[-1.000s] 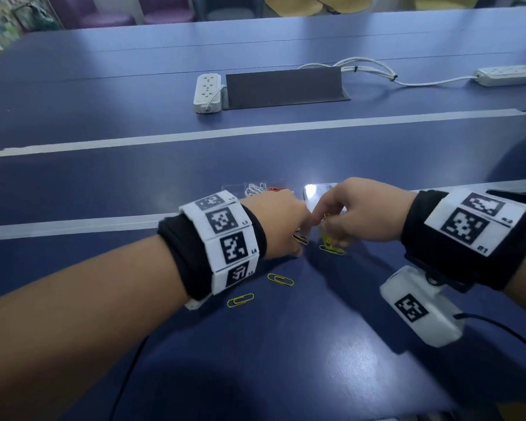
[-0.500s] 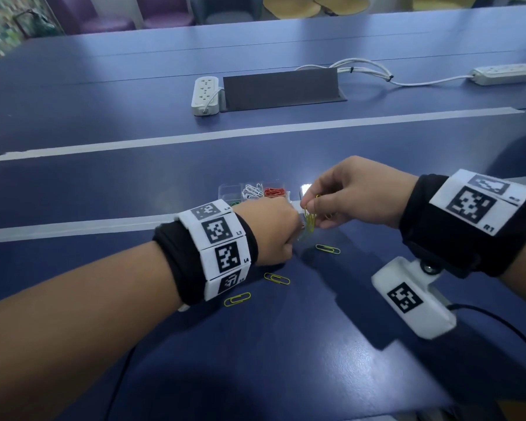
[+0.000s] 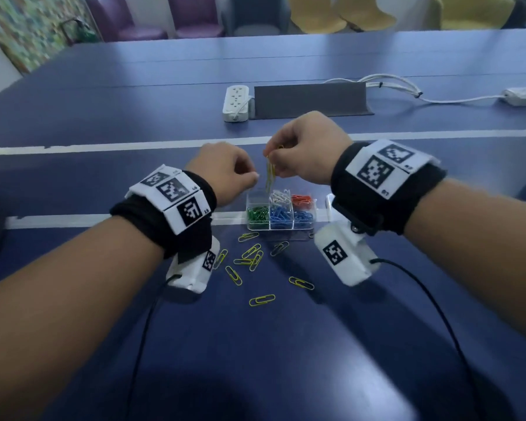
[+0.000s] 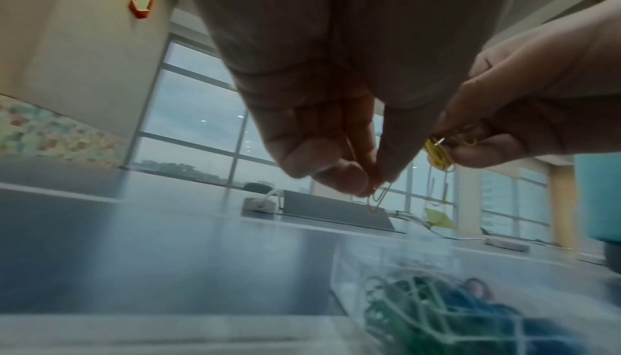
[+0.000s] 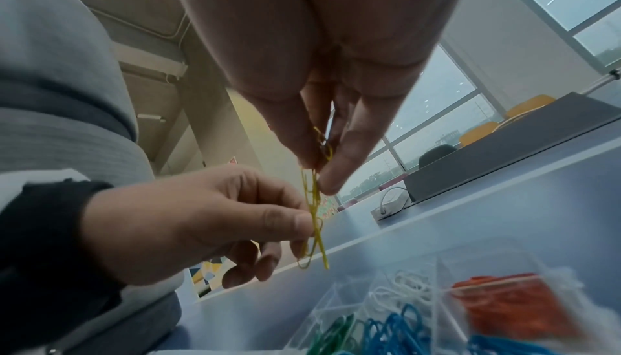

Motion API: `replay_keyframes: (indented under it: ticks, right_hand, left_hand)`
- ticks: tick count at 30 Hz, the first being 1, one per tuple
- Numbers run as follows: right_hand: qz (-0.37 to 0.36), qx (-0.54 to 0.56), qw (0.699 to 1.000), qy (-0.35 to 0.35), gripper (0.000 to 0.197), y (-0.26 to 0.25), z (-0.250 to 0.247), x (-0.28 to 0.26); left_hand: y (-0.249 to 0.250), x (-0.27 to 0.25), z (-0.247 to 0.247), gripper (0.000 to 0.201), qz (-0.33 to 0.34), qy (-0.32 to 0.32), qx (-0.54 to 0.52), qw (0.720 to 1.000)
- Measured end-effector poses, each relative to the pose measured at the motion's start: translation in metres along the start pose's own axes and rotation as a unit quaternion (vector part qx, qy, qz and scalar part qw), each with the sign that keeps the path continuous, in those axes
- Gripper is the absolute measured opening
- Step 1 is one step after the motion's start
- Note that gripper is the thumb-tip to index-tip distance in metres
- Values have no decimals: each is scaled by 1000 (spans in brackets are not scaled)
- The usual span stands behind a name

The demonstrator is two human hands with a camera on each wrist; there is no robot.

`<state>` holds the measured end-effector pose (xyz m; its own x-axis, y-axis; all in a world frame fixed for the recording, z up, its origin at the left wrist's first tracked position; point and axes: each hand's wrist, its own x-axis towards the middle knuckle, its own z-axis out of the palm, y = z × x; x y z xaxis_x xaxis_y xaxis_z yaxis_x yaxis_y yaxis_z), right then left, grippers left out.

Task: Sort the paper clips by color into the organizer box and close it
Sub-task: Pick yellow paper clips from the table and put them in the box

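A clear organizer box (image 3: 257,227) sits open on the blue table, with green, white, red and blue clips in separate compartments. The front-left compartment (image 3: 257,199) looks empty. Above it my right hand (image 3: 269,156) pinches a hanging bunch of yellow paper clips (image 3: 270,176). My left hand (image 3: 254,177) is just left of the bunch and pinches a yellow clip (image 4: 378,197) at its fingertips. In the right wrist view the left hand's thumb (image 5: 299,224) presses on the hanging yellow clips (image 5: 314,214). Several loose yellow clips (image 3: 251,258) lie on the table in front of the box.
A white power strip (image 3: 236,104) and a grey cable cover (image 3: 310,100) lie farther back, with a second power strip (image 3: 523,97) and white cables at the far right. White tape lines cross the table. Chairs stand beyond its far edge.
Both hands have risen from the table to above the box, the right one carrying the yellow clips up. The box and the loose clips, hidden behind the hands before, now show.
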<state>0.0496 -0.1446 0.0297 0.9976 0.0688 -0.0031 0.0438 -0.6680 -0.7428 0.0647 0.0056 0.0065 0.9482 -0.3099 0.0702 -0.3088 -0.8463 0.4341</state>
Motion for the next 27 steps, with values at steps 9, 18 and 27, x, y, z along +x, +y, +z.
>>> replay_keyframes:
  ticks: [9,18,27]
  right_hand:
    - [27,-99,995,-14,22,-12,26,12]
    - [30,-115,992,-41,21,-10,35,11]
    - [28,-96,993,-65,29,-11,30,6]
  left_hand:
    - [-9,6,11,18,-60,-20,-23,998]
    - [-17,4,13,17,-52,-16,-31,998]
    - [-14,-10,5,13,-38,-42,11,998]
